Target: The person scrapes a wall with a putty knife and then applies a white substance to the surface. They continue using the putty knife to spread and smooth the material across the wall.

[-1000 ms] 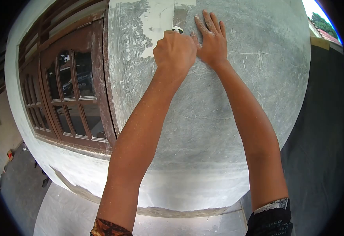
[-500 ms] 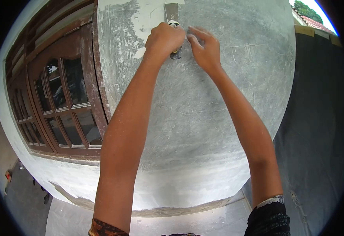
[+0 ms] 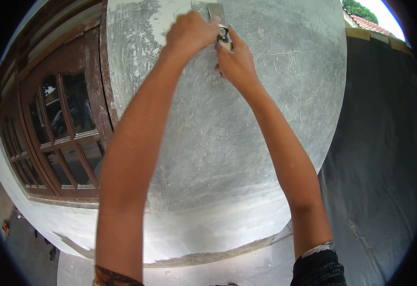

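- From the head, the right hand (image 3: 237, 59) holds the scraper (image 3: 223, 33) by its handle, with the fingers wrapped around it.
- The scraper is high up in front of the wall (image 3: 208, 133), between the two hands, and its flat blade points up.
- The left hand (image 3: 193, 32) is just beside the scraper, with its fingers bent. It is a bit blurry, so one cannot tell if it grips or touches the scraper.
- The wall is gray and rough, with a white patch (image 3: 172, 9) near the left hand.
- A brown wooden window (image 3: 51, 138) with glass panes is on the left side.
- A big dark sheet (image 3: 375, 143) hangs on the right side.
- Above the sheet, a red roof (image 3: 370, 25) and a green tree (image 3: 359, 10) show.
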`<state>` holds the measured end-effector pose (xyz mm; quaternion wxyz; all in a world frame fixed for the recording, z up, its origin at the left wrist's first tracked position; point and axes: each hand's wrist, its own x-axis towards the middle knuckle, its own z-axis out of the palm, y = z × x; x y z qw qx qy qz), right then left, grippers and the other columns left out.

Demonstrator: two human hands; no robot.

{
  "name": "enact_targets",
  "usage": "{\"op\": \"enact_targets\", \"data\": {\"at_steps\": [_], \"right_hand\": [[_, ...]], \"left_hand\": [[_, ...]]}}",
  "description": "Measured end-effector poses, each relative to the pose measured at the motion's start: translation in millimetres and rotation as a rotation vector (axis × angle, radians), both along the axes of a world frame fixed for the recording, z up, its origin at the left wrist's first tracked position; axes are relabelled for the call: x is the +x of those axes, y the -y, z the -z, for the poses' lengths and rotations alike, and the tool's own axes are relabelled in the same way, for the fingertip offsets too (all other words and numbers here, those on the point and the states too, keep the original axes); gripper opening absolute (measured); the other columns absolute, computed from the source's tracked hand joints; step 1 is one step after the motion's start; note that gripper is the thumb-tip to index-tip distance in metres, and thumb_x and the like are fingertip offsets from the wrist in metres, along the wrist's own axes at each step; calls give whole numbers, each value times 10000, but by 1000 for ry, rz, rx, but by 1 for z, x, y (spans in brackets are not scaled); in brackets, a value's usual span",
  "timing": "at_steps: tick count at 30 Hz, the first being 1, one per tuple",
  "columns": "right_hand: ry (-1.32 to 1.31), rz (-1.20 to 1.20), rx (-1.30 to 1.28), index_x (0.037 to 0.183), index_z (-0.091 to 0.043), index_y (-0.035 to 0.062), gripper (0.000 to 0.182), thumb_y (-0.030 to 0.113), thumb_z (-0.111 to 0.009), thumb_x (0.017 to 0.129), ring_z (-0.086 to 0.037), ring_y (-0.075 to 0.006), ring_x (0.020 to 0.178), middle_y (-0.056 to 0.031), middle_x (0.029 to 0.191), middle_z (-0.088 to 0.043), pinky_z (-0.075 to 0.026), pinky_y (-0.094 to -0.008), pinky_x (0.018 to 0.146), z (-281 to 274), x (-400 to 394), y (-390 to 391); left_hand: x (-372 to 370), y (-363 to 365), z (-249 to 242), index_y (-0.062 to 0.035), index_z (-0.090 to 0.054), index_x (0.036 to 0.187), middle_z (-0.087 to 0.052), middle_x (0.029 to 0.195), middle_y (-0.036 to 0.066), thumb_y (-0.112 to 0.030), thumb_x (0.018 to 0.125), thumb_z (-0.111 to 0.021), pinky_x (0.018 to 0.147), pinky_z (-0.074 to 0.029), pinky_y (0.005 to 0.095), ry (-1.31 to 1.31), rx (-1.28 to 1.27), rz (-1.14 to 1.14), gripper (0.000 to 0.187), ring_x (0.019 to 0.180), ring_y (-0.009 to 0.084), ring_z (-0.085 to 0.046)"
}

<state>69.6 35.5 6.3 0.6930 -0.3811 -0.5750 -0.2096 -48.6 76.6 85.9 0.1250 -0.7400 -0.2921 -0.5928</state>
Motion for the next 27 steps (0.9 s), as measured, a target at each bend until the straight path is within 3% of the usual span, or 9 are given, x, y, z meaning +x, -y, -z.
{"op": "enact_targets", "data": {"at_steps": [2,3,5,8,9,12,17,22,27], "right_hand": [[25,91,7,1435,-527,-94,574,176,-588,933,-692,-473,1032,-333,1040,-709,-522,-521,929,7,-9,15],[51,176,11,1432,-536,-85,556,172,-566,940,-659,-517,1059,-359,1044,-694,-491,-546,962,10,-12,22],[58,233,20,1444,-541,-55,544,183,-558,955,-673,-505,1030,-346,1034,-701,-503,-547,939,17,-9,17],[33,331,-71,1457,-559,7,515,204,-546,982,-696,-484,975,-321,999,-714,-527,-551,895,16,-16,29],[-16,371,-178,1458,-572,39,498,213,-541,993,-706,-474,950,-309,974,-721,-540,-554,874,15,-19,33],[24,543,-109,1441,-606,102,463,223,-539,999,-718,-471,914,-279,930,-734,-564,-564,829,10,-23,25],[26,643,-80,1416,-628,116,446,228,-542,994,-718,-490,931,-283,962,-737,-578,-567,837,-10,-33,23],[-3,641,-173,1419,-628,133,449,225,-532,991,-719,-489,960,-294,1002,-733,-580,-560,859,5,-39,30],[74,717,-54,1370,-674,106,439,230,-525,976,-699,-477,992,-277,1042,-732,-544,-522,934,-24,-23,25]], "left_hand": [[-25,-7,-7,-20,-753,940,-770,969,197,-504,944,-616,833,-580,491,30,264,-86,504,911,436,-729],[-41,-5,-7,-50,-716,1240,-695,1311,182,-432,982,-561,1036,-523,507,-71,311,-175,486,1278,392,-619],[-64,-43,-18,-114,-493,1538,-322,1672,163,-328,962,-658,1265,-232,543,-272,369,-240,636,1554,377,-259],[-71,-65,2,-101,-481,1545,-295,1677,192,-338,993,-603,1268,-206,552,-213,621,-219,613,1555,392,-249],[-71,-65,-1,-101,-481,1545,-295,1677,192,-338,993,-603,1268,-206,552,-214,628,-205,613,1555,392,-249],[-66,-68,2,-107,-470,1553,-281,1686,185,-365,1003,-578,1279,-160,558,-237,597,-188,617,1570,379,-216],[-66,-74,4,-133,-449,1571,-266,1704,136,-413,1006,-555,1295,-76,564,-268,646,-226,639,1594,335,-157],[-65,-73,3,-144,-436,1578,-272,1703,127,-432,999,-561,1299,-75,558,-264,639,-244,659,1594,323,-162],[-63,-72,3,-148,-438,1577,-283,1699,124,-430,993,-571,1301,-78,552,-251,625,-253,662,1592,316,-171]]}}
